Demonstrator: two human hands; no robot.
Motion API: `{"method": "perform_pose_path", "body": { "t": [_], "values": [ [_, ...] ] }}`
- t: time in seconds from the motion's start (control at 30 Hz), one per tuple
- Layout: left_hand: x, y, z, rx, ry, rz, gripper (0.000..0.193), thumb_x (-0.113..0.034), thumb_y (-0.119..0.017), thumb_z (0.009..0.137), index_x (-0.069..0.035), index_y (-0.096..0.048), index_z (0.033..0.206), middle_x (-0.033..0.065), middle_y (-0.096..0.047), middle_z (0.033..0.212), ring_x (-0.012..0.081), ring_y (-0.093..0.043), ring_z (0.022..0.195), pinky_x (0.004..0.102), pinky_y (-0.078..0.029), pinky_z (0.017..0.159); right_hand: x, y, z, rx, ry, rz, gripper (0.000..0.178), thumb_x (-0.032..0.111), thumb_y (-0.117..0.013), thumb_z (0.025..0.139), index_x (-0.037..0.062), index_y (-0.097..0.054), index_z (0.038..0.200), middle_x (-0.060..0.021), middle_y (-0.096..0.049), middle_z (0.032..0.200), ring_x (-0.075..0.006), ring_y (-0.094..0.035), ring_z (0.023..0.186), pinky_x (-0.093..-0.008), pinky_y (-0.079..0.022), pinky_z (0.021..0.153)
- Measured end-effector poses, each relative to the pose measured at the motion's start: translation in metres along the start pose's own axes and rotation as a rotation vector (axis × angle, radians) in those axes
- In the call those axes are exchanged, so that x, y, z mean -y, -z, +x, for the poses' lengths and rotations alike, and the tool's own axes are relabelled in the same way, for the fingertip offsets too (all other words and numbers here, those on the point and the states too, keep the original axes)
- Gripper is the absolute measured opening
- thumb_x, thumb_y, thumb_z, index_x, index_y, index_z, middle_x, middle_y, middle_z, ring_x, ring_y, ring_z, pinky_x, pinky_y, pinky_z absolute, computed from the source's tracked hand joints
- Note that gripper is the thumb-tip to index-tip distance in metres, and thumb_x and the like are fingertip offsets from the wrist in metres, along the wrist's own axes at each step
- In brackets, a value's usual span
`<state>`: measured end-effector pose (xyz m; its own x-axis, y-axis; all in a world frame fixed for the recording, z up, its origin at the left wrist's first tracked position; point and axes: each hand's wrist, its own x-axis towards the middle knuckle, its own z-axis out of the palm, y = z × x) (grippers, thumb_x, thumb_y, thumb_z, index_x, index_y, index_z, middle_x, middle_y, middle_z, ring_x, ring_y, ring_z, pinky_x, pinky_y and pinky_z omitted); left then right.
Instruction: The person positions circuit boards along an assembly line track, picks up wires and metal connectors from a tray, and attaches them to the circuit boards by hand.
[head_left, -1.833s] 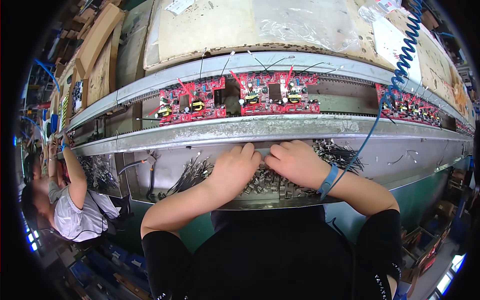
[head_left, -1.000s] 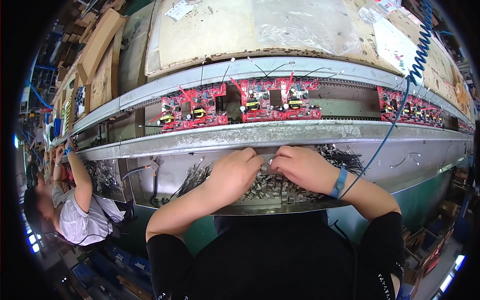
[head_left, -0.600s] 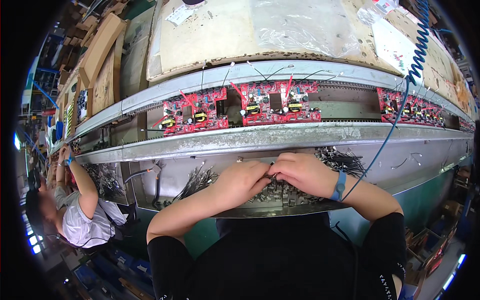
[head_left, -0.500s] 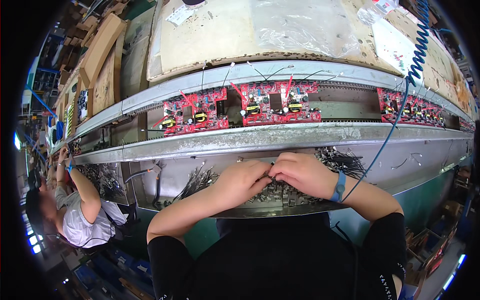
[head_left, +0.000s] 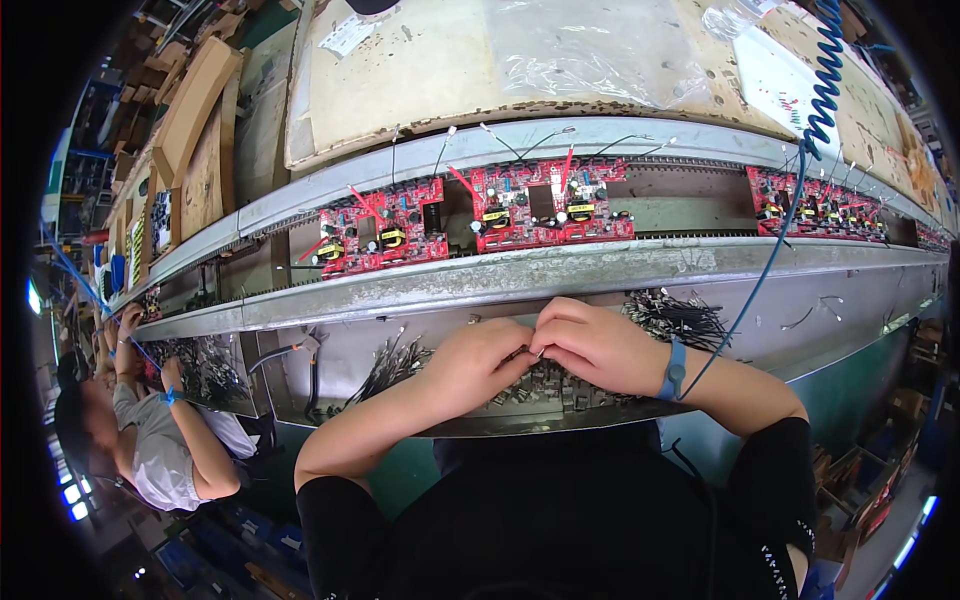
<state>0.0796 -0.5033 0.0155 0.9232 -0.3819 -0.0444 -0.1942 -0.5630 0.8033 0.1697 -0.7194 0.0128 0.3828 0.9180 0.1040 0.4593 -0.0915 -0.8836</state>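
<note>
My left hand and my right hand meet over the metal trough, fingertips pinched together. Between them is a tiny piece with a light, metallic-looking end; its kind is too small to make out, and the fingers cover most of it. Below the hands lies a heap of small metallic parts. A bundle of black wire leads lies just beyond my right wrist, which wears a blue wrist strap. More dark leads rest beside my left forearm.
Beyond the trough, red circuit boards sit on a conveyor between metal rails. A blue cord runs from my wrist strap to a coiled cable. Black pliers-like tool handles lie left. A co-worker sits at far left.
My hands stay together, with the fingertips slightly shifted and a light end now showing between them. The view has shifted a little. The co-worker's arm has swung down toward their trough.
</note>
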Motion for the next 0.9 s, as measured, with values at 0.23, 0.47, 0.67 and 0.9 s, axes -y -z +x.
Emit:
{"method": "perform_pose_path", "body": {
  "t": [0.23,0.47,0.67,0.9],
  "values": [
    [0.0001,-0.0017,-0.0002,-0.002,0.016,-0.066,0.017,-0.015,-0.070,0.090,-0.006,-0.064,0.102,0.0106,-0.063,0.086,0.0327,-0.064,0.082,0.0432,-0.050,0.070,-0.0012,0.0010,-0.0002,-0.009,0.007,-0.023,0.014,0.006,-0.068,0.090,0.0088,-0.063,0.102,-0.0081,-0.060,0.105,-0.0281,-0.063,0.089,-0.0371,-0.053,0.075],
    [0.0057,-0.0018,-0.0010,0.014,0.048,-0.203,0.012,-0.014,-0.069,0.092,-0.004,-0.067,0.097,0.0102,-0.063,0.083,0.0275,-0.063,0.077,0.0390,-0.048,0.067,0.0012,0.0025,0.0023,-0.038,0.022,-0.028,0.016,0.007,-0.071,0.088,0.0092,-0.063,0.101,-0.0070,-0.061,0.103,-0.0265,-0.064,0.083,-0.0359,-0.054,0.070],
    [0.0079,0.0015,-0.0024,0.154,0.349,-0.635,0.014,-0.015,-0.067,0.097,-0.001,-0.067,0.098,0.0013,-0.061,0.077,0.0078,-0.054,0.070,0.0278,-0.043,0.062,0.0050,0.0055,0.0042,-0.048,0.053,-0.046,0.018,0.009,-0.074,0.086,0.0103,-0.064,0.101,-0.0061,-0.062,0.102,-0.0257,-0.064,0.079,-0.0359,-0.053,0.067],
    [0.0025,-0.0015,-0.0026,0.174,0.342,-0.824,0.014,-0.015,-0.065,0.100,-0.001,-0.067,0.102,-0.0007,-0.060,0.080,0.0041,-0.052,0.073,0.0251,-0.044,0.064,0.0083,0.0079,0.0026,-0.055,0.208,-0.252,0.021,0.014,-0.076,0.081,0.0102,-0.064,0.098,-0.0046,-0.062,0.097,-0.0268,-0.065,0.079,-0.0390,-0.051,0.065]
  ]
}}
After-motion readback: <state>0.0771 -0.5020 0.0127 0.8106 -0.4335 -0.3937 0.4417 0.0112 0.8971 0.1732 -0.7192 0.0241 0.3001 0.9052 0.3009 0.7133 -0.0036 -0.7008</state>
